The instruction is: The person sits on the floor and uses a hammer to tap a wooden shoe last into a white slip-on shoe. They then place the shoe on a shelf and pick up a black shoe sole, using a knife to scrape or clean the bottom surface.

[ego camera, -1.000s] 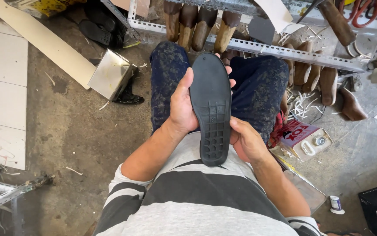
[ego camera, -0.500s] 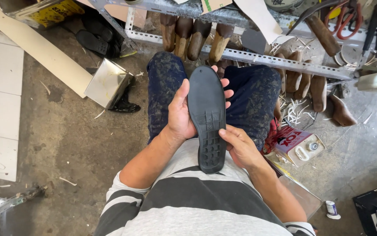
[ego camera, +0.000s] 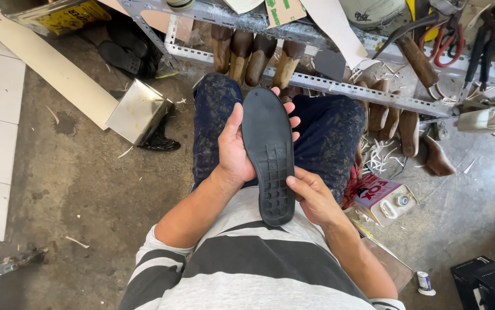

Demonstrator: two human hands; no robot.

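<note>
1. my left hand (ego camera: 235,154) cups the black shoe sole (ego camera: 269,154) from its left edge, fingers wrapped behind it.
2. my right hand (ego camera: 311,198) pinches its heel end, above my lap.

Just right of my right knee lies a flat rectangular tin can with a red-and-white label (ego camera: 380,196) on the floor. Beyond it, a small white tube with a blue label (ego camera: 424,282); far up left, a dented yellow-labelled metal tin (ego camera: 52,14).
</note>
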